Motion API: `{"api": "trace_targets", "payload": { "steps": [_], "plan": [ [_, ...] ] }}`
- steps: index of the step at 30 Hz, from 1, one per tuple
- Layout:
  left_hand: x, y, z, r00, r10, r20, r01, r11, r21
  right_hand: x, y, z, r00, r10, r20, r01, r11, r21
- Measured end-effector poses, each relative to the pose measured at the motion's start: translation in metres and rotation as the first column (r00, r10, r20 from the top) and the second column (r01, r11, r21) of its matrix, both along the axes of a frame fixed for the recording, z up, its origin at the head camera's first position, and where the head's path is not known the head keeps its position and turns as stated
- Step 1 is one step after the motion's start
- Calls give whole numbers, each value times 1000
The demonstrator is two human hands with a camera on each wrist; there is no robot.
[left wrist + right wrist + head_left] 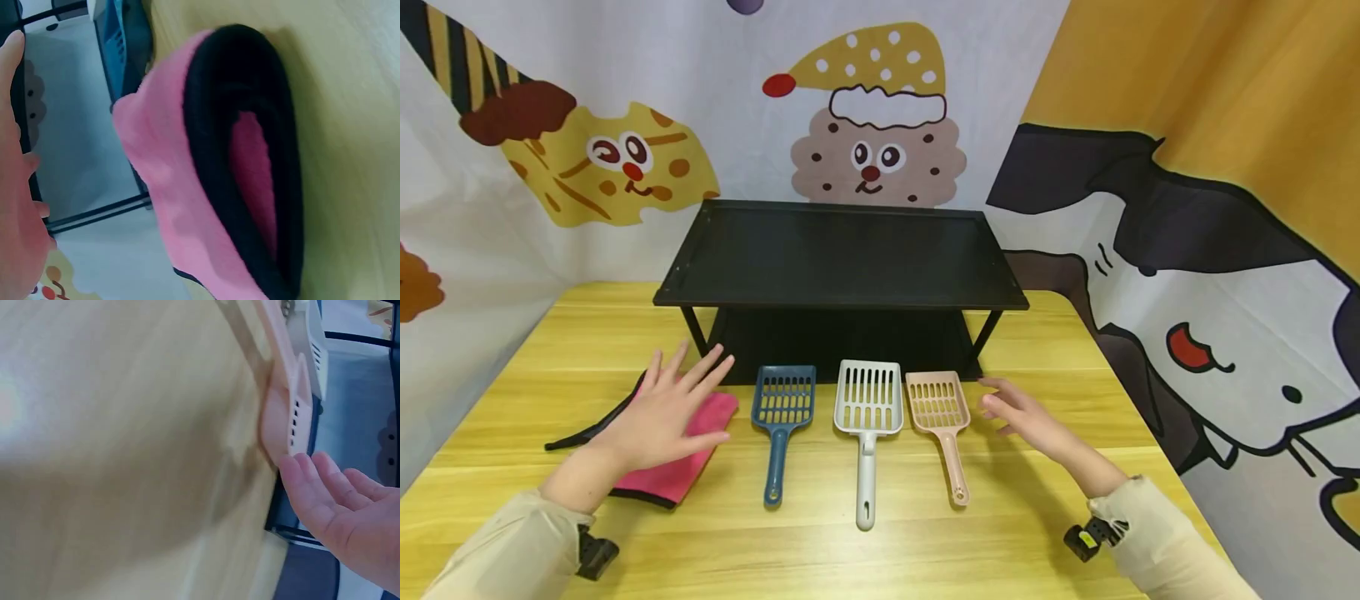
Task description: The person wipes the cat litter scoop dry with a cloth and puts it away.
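My left hand (658, 417), fingers spread, hovers over a folded pink cloth (681, 467) with black edging. In the left wrist view the cloth (169, 162) shows its black-bound fold beside the hand. My right hand (1026, 421) is just right of a pink slotted litter scoop (938, 402), its fingers loosely bent and holding nothing. From the right wrist the fingertips appear close to the rim of that scoop (290, 419). A grey-white litter scoop (867, 450) lies in the middle, and a blue litter scoop (778, 450) lies left of it, handles toward me.
Behind the scoops stands a black two-level rack (842, 258), its lower shelf (842, 342) near the scoop heads. All rest on a wooden table (925, 558). A printed curtain (737, 108) hangs behind and at both sides.
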State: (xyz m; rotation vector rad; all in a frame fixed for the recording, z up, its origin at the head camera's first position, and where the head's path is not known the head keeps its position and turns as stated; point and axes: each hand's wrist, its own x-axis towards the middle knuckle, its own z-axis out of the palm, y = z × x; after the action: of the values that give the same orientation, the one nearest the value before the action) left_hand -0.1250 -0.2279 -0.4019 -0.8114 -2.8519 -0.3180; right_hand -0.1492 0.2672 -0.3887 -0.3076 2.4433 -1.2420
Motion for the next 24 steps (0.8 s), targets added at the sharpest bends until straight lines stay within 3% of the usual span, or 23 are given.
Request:
{"api": "trace_targets", "payload": {
  "steps": [2,8,15,18,24],
  "plan": [
    [0,-3,-2,1000,7,23,-7,1000,6,1,-1,-4,996,-20,86,25,998,-59],
    [-3,-12,-10,997,27,72,-28,1000,8,7,-3,-22,973,-64,220,92,988,-123],
    [-6,-26,-22,992,49,116,-46,999,-26,17,-8,-40,909,-75,411,173,963,-207],
    [-6,-29,-29,988,63,143,-58,998,-36,22,-14,-44,889,-66,453,184,957,-223],
    [-7,-30,-44,975,83,205,-74,996,-50,27,-29,-45,876,-100,471,201,965,-169]
  ]
}}
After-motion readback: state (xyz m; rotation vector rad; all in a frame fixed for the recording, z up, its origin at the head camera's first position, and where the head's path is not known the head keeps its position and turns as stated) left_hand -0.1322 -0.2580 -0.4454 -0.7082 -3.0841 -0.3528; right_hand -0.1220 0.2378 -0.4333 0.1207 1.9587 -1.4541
